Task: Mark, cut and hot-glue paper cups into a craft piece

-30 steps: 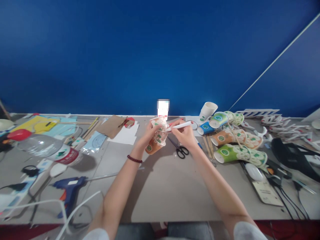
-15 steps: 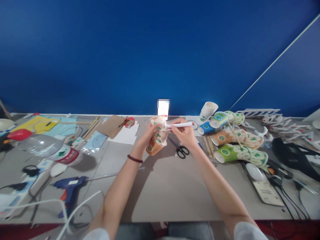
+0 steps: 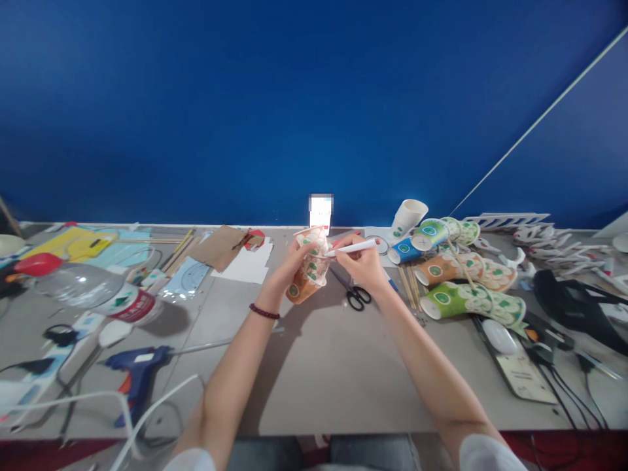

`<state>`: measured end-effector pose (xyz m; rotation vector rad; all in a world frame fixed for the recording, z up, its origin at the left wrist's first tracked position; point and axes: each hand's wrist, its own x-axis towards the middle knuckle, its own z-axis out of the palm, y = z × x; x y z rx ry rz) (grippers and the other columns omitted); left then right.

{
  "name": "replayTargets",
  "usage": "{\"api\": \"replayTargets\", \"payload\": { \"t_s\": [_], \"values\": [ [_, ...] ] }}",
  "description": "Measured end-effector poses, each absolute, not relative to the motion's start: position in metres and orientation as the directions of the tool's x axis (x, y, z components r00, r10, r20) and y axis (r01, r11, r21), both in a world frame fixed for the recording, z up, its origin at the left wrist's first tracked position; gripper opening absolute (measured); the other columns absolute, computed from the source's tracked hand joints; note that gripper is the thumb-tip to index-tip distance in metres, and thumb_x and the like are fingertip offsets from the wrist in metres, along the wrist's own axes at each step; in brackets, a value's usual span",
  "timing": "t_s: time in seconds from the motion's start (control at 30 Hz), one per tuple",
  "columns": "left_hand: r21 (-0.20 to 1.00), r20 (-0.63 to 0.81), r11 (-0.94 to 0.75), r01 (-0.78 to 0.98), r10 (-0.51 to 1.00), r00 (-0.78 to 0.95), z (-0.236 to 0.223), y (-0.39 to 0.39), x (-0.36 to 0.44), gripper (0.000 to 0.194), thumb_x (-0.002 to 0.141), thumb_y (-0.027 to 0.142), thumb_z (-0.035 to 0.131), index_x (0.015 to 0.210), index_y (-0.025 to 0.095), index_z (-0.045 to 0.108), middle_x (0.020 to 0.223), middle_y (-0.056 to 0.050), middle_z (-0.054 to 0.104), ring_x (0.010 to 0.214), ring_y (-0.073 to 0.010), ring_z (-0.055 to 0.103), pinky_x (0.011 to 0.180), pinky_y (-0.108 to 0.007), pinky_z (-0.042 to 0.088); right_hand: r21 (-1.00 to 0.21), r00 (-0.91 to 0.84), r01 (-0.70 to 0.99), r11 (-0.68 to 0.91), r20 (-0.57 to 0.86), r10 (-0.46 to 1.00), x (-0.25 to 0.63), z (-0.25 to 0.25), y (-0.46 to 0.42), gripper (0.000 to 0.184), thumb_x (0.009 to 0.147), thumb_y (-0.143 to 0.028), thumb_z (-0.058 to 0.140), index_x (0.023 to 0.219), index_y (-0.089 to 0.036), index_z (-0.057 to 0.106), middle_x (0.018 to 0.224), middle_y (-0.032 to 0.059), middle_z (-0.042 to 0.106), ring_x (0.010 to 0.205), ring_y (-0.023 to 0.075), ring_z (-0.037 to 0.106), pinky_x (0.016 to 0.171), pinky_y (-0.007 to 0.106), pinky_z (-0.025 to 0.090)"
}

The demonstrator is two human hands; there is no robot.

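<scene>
My left hand [image 3: 293, 260] is wrapped round a pair of joined orange-and-white paper cups [image 3: 313, 271], held tilted above the table. In my right hand [image 3: 363, 263] is a white marker pen [image 3: 357, 246], gripped like a pencil. Its tip points left and meets the side of the cups, or comes very close to it; I cannot tell whether they touch. A lit phone [image 3: 320, 216] stands upright behind the cups, against the blue wall. Black-handled scissors [image 3: 358, 298] lie just below my right hand.
Several green, blue and orange paper cups [image 3: 471, 302] lie at the right, beside wooden sticks [image 3: 408, 288]. At the left are a plastic bottle [image 3: 98, 288], a blue glue gun [image 3: 140, 373], a power strip [image 3: 63, 356] and cardboard [image 3: 218, 247]. A white cable crosses the lower left.
The marker has tilted a little, its rear end slightly higher and its tip slightly lower against the cups. My left hand and the cups have barely shifted.
</scene>
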<state>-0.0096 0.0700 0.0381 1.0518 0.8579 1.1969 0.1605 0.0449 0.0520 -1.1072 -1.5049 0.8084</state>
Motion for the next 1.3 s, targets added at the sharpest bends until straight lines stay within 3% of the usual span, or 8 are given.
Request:
{"api": "replayTargets", "payload": {
  "t_s": [0.23,0.7,0.93,1.3],
  "values": [
    [0.952,0.004,0.051,-0.302,0.984,0.18,0.0351,0.0701,-0.0102,0.054,0.071,0.041,0.076,0.118,0.02,0.062,0.105,-0.005,0.071,0.098,-0.0244,0.067,0.086,-0.037,0.052,-0.928,-0.038,0.188,0.322,0.32,0.947,0.162,0.0469,0.0483,0.005,0.076,-0.025,0.064,0.075,-0.021,0.061,0.08,0.0016,0.069,0.07,0.0171,0.065,0.064,0.03,0.051],
    [0.935,0.038,0.03,-0.352,0.982,0.185,0.0344,0.0743,-0.0083,0.049,0.071,0.039,0.074,0.115,0.019,0.066,0.085,-0.003,0.07,0.086,-0.0217,0.067,0.079,-0.031,0.051,-0.936,0.035,0.142,0.323,0.331,0.943,0.1595,0.0454,0.0486,0.008,0.079,-0.029,0.063,0.08,-0.022,0.06,0.082,0.0025,0.068,0.078,0.0191,0.066,0.069,0.032,0.056],
    [0.941,0.063,-0.002,-0.339,0.984,0.168,0.0373,0.0724,-0.0075,0.044,0.071,0.04,0.075,0.108,0.018,0.067,0.094,-0.004,0.071,0.09,-0.0222,0.066,0.081,-0.033,0.051,-0.929,0.024,0.147,0.339,0.346,0.938,0.1585,0.0479,0.0463,0.006,0.079,-0.028,0.062,0.08,-0.022,0.06,0.083,0.0026,0.068,0.076,0.0183,0.066,0.069,0.032,0.055],
    [0.957,0.011,0.038,-0.289,0.986,0.166,0.0367,0.0702,-0.0091,0.047,0.072,0.038,0.074,0.114,0.02,0.062,0.105,-0.006,0.07,0.097,-0.0229,0.066,0.087,-0.036,0.051,-0.922,-0.022,0.189,0.337,0.34,0.94,0.1582,0.0474,0.0462,0.004,0.076,-0.025,0.061,0.075,-0.022,0.06,0.076,0.0006,0.068,0.068,0.0163,0.063,0.062,0.029,0.05]
  ]
}}
